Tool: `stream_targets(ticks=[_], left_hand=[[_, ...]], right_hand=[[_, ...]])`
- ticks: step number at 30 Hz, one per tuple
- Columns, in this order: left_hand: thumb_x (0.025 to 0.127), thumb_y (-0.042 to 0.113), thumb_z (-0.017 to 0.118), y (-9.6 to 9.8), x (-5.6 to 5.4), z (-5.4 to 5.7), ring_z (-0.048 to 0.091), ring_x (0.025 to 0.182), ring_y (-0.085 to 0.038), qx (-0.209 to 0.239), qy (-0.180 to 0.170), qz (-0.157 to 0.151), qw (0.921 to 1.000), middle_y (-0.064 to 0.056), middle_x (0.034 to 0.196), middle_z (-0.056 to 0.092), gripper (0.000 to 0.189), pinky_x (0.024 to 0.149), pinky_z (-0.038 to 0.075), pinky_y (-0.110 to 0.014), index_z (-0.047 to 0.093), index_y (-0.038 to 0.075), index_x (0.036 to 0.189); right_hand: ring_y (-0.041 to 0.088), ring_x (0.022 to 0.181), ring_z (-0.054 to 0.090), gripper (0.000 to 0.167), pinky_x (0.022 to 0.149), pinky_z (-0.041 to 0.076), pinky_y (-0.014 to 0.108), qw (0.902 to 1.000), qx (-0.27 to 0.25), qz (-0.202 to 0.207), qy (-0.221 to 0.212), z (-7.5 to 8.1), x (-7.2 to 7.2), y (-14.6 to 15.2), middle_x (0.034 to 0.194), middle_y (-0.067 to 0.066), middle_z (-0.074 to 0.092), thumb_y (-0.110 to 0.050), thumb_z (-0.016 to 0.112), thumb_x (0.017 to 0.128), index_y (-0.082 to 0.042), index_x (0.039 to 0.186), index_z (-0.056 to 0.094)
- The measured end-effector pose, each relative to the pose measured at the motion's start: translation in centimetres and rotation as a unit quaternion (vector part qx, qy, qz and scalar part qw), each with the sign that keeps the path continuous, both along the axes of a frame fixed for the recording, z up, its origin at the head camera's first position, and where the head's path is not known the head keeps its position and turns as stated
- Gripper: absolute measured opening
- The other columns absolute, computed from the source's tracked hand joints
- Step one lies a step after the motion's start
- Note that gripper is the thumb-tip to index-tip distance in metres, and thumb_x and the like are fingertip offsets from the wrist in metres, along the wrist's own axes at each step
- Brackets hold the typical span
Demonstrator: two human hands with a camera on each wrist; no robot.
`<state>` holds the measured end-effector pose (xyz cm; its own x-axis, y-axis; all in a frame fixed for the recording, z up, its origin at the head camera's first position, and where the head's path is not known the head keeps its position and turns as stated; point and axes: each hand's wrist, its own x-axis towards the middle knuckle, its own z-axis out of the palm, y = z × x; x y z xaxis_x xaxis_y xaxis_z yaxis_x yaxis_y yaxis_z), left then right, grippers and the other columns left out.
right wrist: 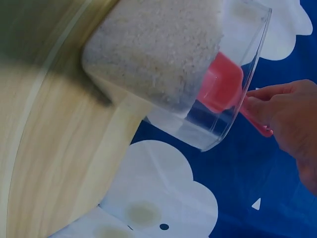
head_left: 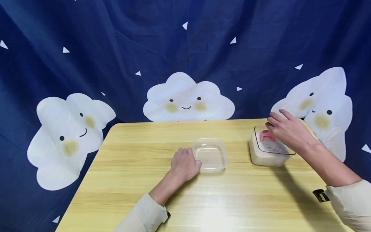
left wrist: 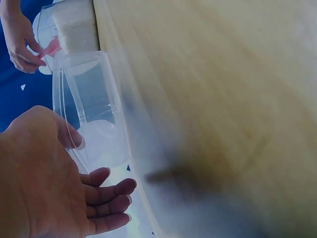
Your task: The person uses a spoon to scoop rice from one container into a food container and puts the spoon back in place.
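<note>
The red scoop sits inside the clear rice bin, its bowl at the top of the rice; you can't tell how full it is. Your right hand has its grip pinching the scoop's handle above the rim. You seem to be at the scooping step; the next move likely calls for lifting the scoop level, clear of the rim. Left of the bin, apart from it, stands the clear tub, your left hand touching its near-left side, that grip loosely spread. Both containers rest on the surface.
</note>
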<state>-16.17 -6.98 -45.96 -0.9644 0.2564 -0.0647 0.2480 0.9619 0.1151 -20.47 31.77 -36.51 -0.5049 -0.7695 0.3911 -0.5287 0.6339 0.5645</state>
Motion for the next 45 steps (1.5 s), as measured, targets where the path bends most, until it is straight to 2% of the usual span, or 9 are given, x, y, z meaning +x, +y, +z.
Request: stream_targets(ticks=[8, 12, 15, 18, 21, 27, 36, 41, 45], left_hand=[[0.09, 0.035, 0.038, 0.4, 0.1, 0.1, 0.043, 0.082, -0.025, 0.003, -0.004, -0.004, 1.0, -0.008, 0.088, 0.054, 0.037, 0.077, 0.039, -0.033, 0.052, 0.003, 0.101], [0.09, 0.035, 0.038, 0.5, 0.2, 0.1, 0.043, 0.083, -0.025, -0.001, -0.004, -0.003, 1.0, -0.009, 0.089, 0.054, 0.038, 0.078, 0.039, -0.034, 0.052, 0.002, 0.102], [0.091, 0.036, 0.038, 0.5, 0.2, 0.1, 0.043, 0.082, -0.025, -0.006, 0.0, -0.005, 1.0, -0.009, 0.088, 0.053, 0.037, 0.077, 0.039, -0.033, 0.052, 0.002, 0.101], [0.091, 0.036, 0.039, 0.5, 0.2, 0.1, 0.043, 0.082, -0.025, -0.007, 0.003, -0.006, 1.0, -0.009, 0.087, 0.053, 0.037, 0.077, 0.039, -0.034, 0.052, 0.002, 0.1], [0.09, 0.035, 0.039, 0.4, 0.3, 0.1, 0.044, 0.083, -0.025, -0.005, 0.003, -0.005, 1.0, -0.009, 0.087, 0.053, 0.037, 0.077, 0.04, -0.034, 0.052, 0.002, 0.1], [0.089, 0.035, 0.038, 0.2, 0.4, 0.0, 0.043, 0.083, -0.025, -0.002, -0.002, -0.002, 1.0, -0.008, 0.087, 0.053, 0.037, 0.077, 0.039, -0.033, 0.052, 0.003, 0.1], [0.089, 0.035, 0.039, -0.1, 0.2, 0.0, 0.043, 0.082, -0.025, -0.007, 0.002, -0.004, 1.0, -0.009, 0.087, 0.054, 0.037, 0.076, 0.039, -0.033, 0.052, 0.002, 0.101], [0.089, 0.035, 0.039, -0.2, 0.2, 0.1, 0.043, 0.082, -0.025, -0.007, -0.001, -0.003, 1.0, -0.009, 0.088, 0.054, 0.038, 0.076, 0.039, -0.033, 0.053, 0.002, 0.101], [0.089, 0.035, 0.04, -0.2, 0.2, 0.1, 0.043, 0.083, -0.025, -0.005, -0.002, -0.002, 1.0, -0.009, 0.088, 0.053, 0.038, 0.076, 0.039, -0.033, 0.053, 0.002, 0.101]], right_hand=[[0.035, 0.089, 0.053, 0.025, 0.092, 0.046, 0.048, 0.9999, -0.002, 0.002, -0.01, 0.2, 0.4, 0.6, 0.082, 0.013, 0.057, 0.006, 0.041, 0.087, -0.002, 0.074, 0.06], [0.036, 0.084, 0.051, 0.021, 0.079, 0.047, 0.045, 0.9997, -0.015, -0.006, -0.021, 0.3, 0.8, 0.6, 0.079, 0.013, 0.055, 0.008, 0.048, 0.084, -0.003, 0.07, 0.06], [0.035, 0.08, 0.05, 0.02, 0.067, 0.044, 0.042, 0.9989, -0.026, -0.019, -0.035, 0.6, 1.1, 0.6, 0.075, 0.011, 0.053, 0.008, 0.054, 0.082, -0.005, 0.068, 0.058], [0.033, 0.079, 0.051, 0.018, 0.062, 0.042, 0.041, 0.9966, -0.03, -0.041, -0.065, 0.7, 1.4, 0.6, 0.074, 0.009, 0.053, 0.008, 0.057, 0.081, -0.006, 0.071, 0.059], [0.032, 0.079, 0.053, 0.016, 0.063, 0.042, 0.041, 0.9895, -0.021, -0.079, -0.119, 1.0, 1.6, 0.6, 0.077, 0.007, 0.058, 0.008, 0.059, 0.083, -0.007, 0.077, 0.063], [0.031, 0.081, 0.052, 0.014, 0.066, 0.041, 0.042, 0.9613, -0.034, -0.148, -0.23, 2.2, 1.5, 0.8, 0.085, 0.009, 0.065, 0.007, 0.064, 0.087, -0.005, 0.092, 0.071], [0.032, 0.081, 0.052, 0.012, 0.065, 0.04, 0.043, 0.9441, -0.065, -0.17, -0.275, 2.4, 1.1, 1.4, 0.088, 0.01, 0.068, 0.005, 0.068, 0.085, -0.003, 0.092, 0.073], [0.03, 0.077, 0.051, 0.013, 0.064, 0.041, 0.042, 0.9426, -0.063, -0.171, -0.28, 2.3, 0.9, 1.6, 0.085, 0.009, 0.067, 0.007, 0.07, 0.081, -0.003, 0.089, 0.072], [0.027, 0.074, 0.049, 0.009, 0.064, 0.04, 0.039, 0.9371, -0.065, -0.179, -0.292, 2.4, 0.7, 1.7, 0.083, 0.007, 0.067, 0.004, 0.069, 0.084, -0.004, 0.087, 0.072]])
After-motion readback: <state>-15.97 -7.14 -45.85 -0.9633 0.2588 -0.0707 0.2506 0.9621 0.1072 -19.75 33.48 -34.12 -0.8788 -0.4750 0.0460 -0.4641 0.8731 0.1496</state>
